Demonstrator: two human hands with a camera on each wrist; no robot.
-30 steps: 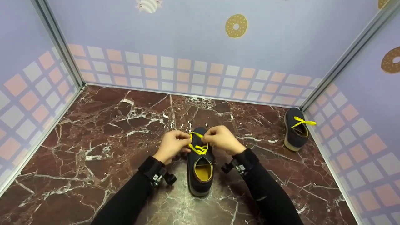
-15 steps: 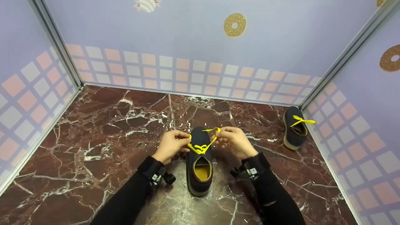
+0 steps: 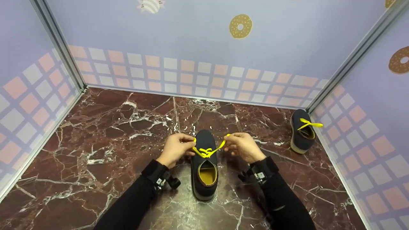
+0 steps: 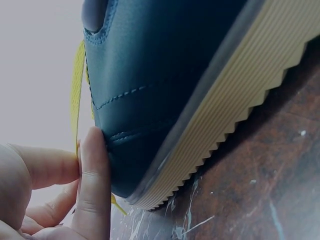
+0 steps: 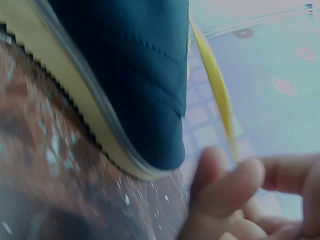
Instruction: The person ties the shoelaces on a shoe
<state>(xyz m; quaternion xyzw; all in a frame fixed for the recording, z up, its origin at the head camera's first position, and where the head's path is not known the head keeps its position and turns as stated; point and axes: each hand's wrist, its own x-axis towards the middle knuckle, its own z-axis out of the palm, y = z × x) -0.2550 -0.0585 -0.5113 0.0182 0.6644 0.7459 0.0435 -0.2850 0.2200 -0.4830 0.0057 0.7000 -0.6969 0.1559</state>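
A dark shoe (image 3: pixel 204 188) with a tan insole stands on the floor, its toe pointing away from me. My left hand (image 3: pixel 176 149) pinches one end of its yellow shoelace (image 3: pixel 205 152) between thumb and finger, beside the toe. On the other side, my right hand (image 3: pixel 243 147) pinches the other end. Both lace ends rise in a V from the crossed lace over the tongue. In the left wrist view, the lace (image 4: pixel 76 92) runs down into the pinching fingers (image 4: pixel 92 175). The right wrist view shows the lace (image 5: pixel 216 80) stretched taut to my right fingertips (image 5: pixel 247 175).
A second dark shoe (image 3: pixel 302 137) with a yellow lace tied in a bow stands at the right near the wall corner. Panel walls (image 3: pixel 191 38) with printed squares and doughnuts enclose the dark red marble floor (image 3: pixel 111 153) on three sides.
My right hand has moved right, away from the shoe, drawing its lace end out to the side. The left hand keeps its place with its lace end.
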